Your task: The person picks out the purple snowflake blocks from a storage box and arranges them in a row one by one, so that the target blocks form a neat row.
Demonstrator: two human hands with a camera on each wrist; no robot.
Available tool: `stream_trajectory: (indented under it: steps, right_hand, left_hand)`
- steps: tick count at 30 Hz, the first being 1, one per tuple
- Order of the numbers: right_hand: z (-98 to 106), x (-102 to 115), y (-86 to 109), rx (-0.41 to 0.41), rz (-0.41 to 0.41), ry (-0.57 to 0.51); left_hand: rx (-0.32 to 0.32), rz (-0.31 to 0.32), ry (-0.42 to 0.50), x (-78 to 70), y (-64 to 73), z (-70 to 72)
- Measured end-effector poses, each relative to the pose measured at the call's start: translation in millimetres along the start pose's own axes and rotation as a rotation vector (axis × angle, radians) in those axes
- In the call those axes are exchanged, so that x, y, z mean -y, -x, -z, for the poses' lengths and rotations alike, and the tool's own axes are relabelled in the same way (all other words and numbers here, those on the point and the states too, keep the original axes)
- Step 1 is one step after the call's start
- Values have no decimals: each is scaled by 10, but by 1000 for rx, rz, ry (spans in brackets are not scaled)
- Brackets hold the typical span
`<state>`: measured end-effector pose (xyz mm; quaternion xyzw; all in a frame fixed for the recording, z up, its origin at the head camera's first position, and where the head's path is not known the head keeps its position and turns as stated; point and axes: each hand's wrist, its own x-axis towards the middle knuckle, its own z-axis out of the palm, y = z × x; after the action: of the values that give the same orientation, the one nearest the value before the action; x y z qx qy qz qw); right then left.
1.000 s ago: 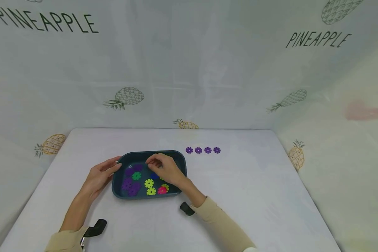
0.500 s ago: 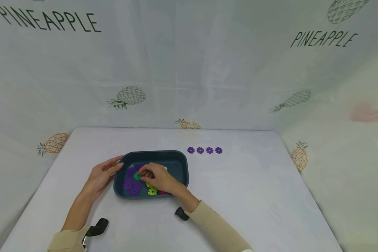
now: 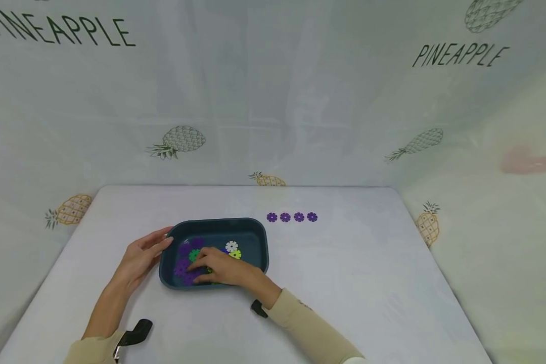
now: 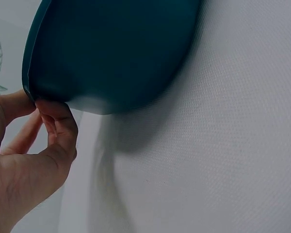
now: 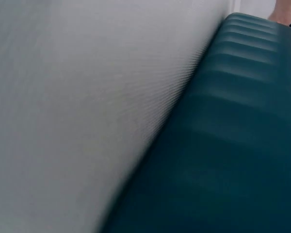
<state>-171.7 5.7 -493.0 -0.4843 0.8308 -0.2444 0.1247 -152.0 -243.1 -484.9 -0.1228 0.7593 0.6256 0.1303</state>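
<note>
A dark teal tray [image 3: 251,240] lies on the white table, holding flower-shaped plastic discs. My left hand [image 3: 142,255] grips its left end, thumb and fingers pinching the rim in the left wrist view. Inside the tray, my right hand [image 3: 225,265] reaches down to the purple discs [image 3: 181,265] at the front left, thumb and fingertips apart over them. A green disc [image 3: 194,255] is just behind those fingers. To the right of the hand show a white disc [image 3: 231,246] and a yellow disc [image 3: 235,254]; the hand hides others. The right wrist view has only the tray's outer wall.
Several purple discs [image 3: 285,217] form a straight row on the table [image 3: 346,273], behind and right of the tray. A pineapple-print cloth [image 3: 273,101] hangs along the back and sides. Black wrist mounts [image 3: 136,332] stick out near both forearms.
My right hand has moved left and toward the front of the tray, past the green disc to the purple ones, its fingers spreading. The left hand keeps its hold on the rim.
</note>
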Motion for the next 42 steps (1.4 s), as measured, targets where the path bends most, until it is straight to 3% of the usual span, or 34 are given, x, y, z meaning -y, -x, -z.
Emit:
stream_trajectory:
  steps: [12, 23, 32, 42]
  right_hand:
    - [41, -38, 87, -64, -60, 78]
    - [105, -94, 180, -101, -106, 3]
    - [209, -154, 316, -181, -31, -27]
    - [354, -242, 417, -247, -50, -29]
  left_hand:
    - [-3, -41, 48, -13, 16, -46]
    - [-16, -44, 33, -21, 31, -52]
    - [-17, -44, 20, -22, 45, -41]
    - [-18, -39, 37, -23, 61, -25]
